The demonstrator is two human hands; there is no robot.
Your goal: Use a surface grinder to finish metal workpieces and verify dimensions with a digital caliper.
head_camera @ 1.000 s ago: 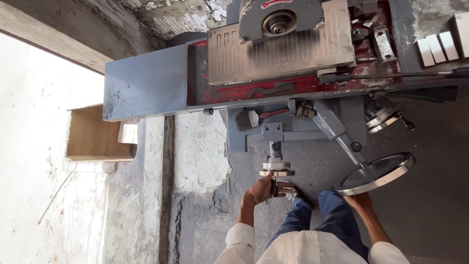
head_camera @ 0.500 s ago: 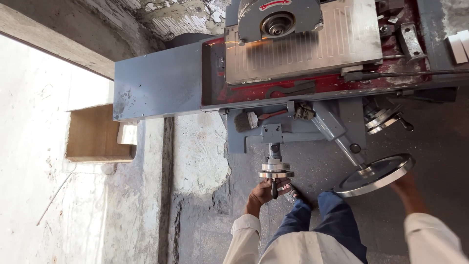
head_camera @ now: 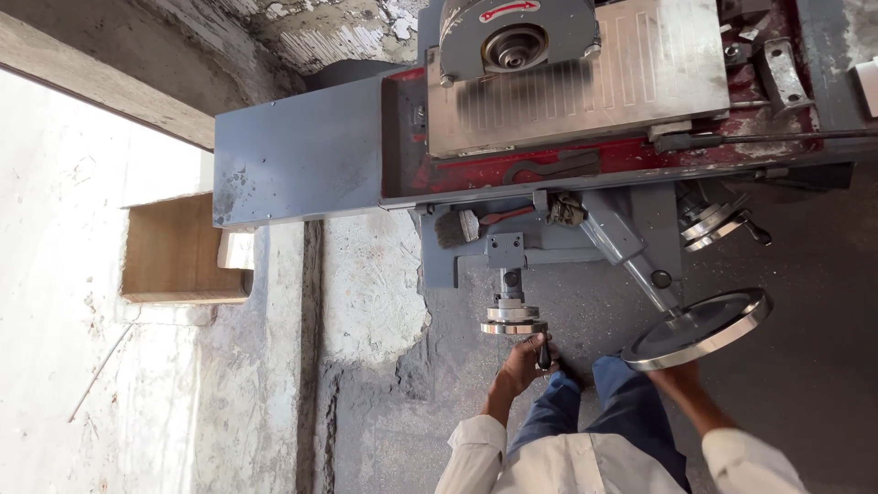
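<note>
I stood over the surface grinder (head_camera: pixel 549 137), its grey machine table (head_camera: pixel 302 155) reaching out to my left and the ribbed steel chuck plate (head_camera: pixel 640 82) lying under the round wheel guard (head_camera: pixel 517 37). The red tray (head_camera: pixel 512 174) ran along the front edge of the chuck plate. To the left, beyond the stained concrete floor (head_camera: pixel 366 302), a wooden box (head_camera: pixel 178 252) sat against the pale wall.

The large handwheel (head_camera: pixel 700 327) hung on its slanted shaft in front of my right knee, and it hid my right hand (head_camera: pixel 672 373) almost wholly; only the wrist showed beneath its rim, so I could not tell how that hand was set.

A paintbrush (head_camera: pixel 462 226) lay on the grey ledge below the tray, beside a dark rag (head_camera: pixel 567 209).

The small handwheel (head_camera: pixel 512 320) stood under its vertical spindle, just ahead of me. My left hand (head_camera: pixel 523 361) was closed around its black crank handle (head_camera: pixel 543 352).
</note>
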